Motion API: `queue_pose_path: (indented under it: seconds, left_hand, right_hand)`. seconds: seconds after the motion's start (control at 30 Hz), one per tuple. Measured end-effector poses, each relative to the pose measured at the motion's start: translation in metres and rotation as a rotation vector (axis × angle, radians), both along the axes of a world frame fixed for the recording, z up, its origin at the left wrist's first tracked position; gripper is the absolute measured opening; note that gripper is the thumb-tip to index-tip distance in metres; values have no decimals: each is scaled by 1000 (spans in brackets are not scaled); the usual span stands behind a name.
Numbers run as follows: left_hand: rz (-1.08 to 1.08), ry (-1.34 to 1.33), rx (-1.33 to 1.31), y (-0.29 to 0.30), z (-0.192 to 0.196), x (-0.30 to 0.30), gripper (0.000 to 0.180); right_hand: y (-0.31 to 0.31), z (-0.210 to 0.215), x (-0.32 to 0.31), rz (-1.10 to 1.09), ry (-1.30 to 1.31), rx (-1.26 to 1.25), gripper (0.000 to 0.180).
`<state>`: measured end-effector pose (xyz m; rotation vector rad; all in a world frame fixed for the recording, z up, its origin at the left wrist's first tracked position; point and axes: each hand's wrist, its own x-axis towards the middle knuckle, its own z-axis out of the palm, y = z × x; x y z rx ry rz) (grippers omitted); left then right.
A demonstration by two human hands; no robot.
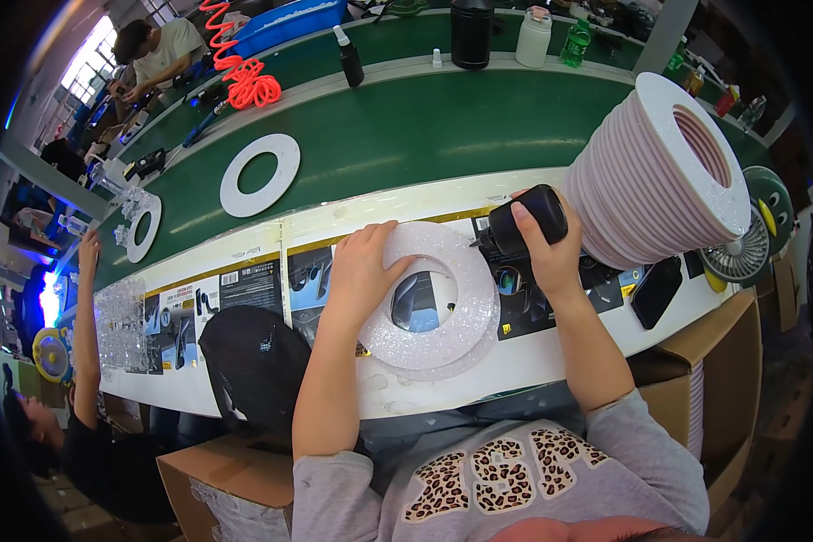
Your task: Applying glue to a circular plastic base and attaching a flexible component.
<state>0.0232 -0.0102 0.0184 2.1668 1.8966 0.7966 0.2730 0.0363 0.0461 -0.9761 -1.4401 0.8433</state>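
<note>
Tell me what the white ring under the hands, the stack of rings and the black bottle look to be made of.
White ring: probably foam, matte, with a grainy, speckled face, lying on a second one under the left hand.
Stack of rings: likely the same foam, white with pinkish edges, rough and porous around the hole.
Black bottle: looks like smooth plastic with a slight sheen, gripped by the right hand, nozzle at the ring.
</note>
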Motion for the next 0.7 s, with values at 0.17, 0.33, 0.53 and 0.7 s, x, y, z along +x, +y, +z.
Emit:
queue_pose_path:
  seconds: [0.17,0.33,0.53,0.7]
  left_hand:
    - [2,6,0,-1,-1,-2,51]
    - [19,24,-8,1,-3,-3,52]
    - [120,16,33,2,-7,-6,54]
    - [163,-22,17,4,-9,-7,54]
  right_hand:
    - [-1,1,0,5,-13,1,20]
    - [-1,-2,3,-24,16,43,19]
    - [-5,1,4,29,66,6,22]
    - [-9,4,-1,129,43,-42,20]
